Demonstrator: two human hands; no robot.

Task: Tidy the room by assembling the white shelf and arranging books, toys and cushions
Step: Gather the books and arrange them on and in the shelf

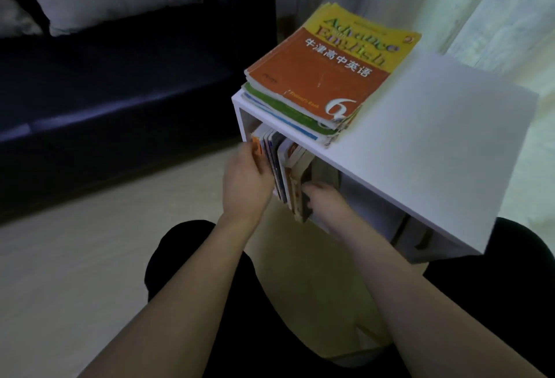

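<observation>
Books (283, 171) stand gripped between both hands; top cover (324, 74) reads "Advance English".

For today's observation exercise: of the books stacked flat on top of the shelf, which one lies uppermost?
The orange and yellow English textbook, marked with a large 6. Its whole cover shows, while the green-edged and blue-edged books beneath it on the white shelf show only their edges.
</observation>
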